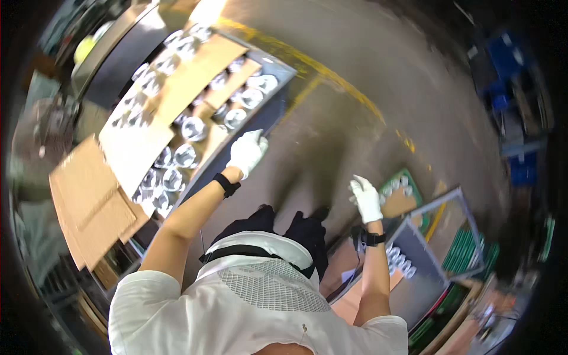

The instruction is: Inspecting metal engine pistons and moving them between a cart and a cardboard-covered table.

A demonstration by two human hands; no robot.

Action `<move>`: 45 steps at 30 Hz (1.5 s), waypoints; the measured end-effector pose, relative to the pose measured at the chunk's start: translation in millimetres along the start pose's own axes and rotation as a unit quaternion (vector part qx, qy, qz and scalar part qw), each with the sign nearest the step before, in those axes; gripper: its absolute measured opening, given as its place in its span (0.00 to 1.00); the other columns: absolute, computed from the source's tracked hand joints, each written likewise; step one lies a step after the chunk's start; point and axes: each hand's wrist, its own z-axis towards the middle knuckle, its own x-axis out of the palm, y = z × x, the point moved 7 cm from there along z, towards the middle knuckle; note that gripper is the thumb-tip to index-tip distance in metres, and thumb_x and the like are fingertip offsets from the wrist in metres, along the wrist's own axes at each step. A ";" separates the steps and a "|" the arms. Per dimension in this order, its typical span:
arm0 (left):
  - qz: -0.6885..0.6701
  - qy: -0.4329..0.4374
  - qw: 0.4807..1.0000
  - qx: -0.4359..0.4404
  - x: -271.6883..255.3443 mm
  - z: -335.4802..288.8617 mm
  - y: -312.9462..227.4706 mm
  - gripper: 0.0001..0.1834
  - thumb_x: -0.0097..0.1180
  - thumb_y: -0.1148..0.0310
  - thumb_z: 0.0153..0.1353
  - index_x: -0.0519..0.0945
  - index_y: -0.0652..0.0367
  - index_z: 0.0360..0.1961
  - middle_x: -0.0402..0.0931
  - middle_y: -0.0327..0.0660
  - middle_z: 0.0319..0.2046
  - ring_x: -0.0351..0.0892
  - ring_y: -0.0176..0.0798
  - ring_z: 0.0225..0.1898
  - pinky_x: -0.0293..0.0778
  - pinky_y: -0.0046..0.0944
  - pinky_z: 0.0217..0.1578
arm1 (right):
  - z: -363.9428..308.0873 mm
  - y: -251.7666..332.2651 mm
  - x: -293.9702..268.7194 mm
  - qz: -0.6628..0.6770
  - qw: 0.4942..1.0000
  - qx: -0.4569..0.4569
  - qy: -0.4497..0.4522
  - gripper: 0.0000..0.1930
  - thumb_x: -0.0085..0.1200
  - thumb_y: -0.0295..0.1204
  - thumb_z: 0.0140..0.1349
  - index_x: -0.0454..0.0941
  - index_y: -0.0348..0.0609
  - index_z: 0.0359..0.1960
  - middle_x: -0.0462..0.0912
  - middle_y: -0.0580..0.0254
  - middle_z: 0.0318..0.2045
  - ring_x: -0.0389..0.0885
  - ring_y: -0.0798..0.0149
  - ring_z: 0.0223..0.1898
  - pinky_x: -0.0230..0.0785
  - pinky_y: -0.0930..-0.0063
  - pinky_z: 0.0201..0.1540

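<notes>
My left hand (247,154), in a white glove, hangs beside the right edge of a workbench (278,68). Its fingers are loosely bent with the tips a little apart, and I see nothing in them. Shiny round metal cups (193,128) stand in rows on the bench, nearest to this hand. Off to the right, my right hand (367,199), also gloved in white, has its fingers apart and slightly curled, holding nothing visible. Beside it is a green tray (408,177) with several small metal pieces along its edge.
Cardboard sheets (189,77) lie between the cups, and more cardboard (94,201) overhangs the bench's near left. At lower right, a grey metal frame (461,201) rises by shiny parts (399,260) and stacked green trays (464,251). Yellow lines (349,89) cross the floor; blue bins (506,56) stand far right.
</notes>
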 end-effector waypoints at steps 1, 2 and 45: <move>-0.033 -0.025 0.999 -0.028 -20.4 -0.9 33.2 0.21 0.47 0.61 0.61 0.77 0.61 0.51 0.78 0.56 0.46 0.78 0.58 0.46 0.72 0.50 0.51 | 17.4 41.4 26.5 -0.014 0.998 -0.049 0.029 0.19 0.52 0.35 0.65 0.75 0.40 0.55 0.85 0.55 0.41 0.82 0.68 0.32 0.75 0.75 0.34; -0.041 -0.043 0.997 -0.048 -39.7 -3.8 58.1 0.21 0.47 0.61 0.61 0.77 0.61 0.51 0.78 0.56 0.46 0.78 0.58 0.46 0.72 0.50 0.51 | 30.8 77.9 53.8 -0.023 0.994 -0.085 0.062 0.19 0.52 0.37 0.65 0.75 0.42 0.55 0.84 0.52 0.40 0.82 0.67 0.34 0.75 0.72 0.37; -0.168 -0.290 0.767 -0.548 -195.5 -38.8 337.2 0.16 0.51 0.66 0.64 0.80 0.62 0.49 0.78 0.46 0.38 0.76 0.34 0.33 0.72 0.34 0.37 | 503.4 559.3 539.4 -0.521 0.615 -0.561 0.191 0.12 0.44 0.32 0.61 0.81 0.42 0.34 0.82 0.45 0.36 0.82 0.45 0.41 0.74 0.56 0.44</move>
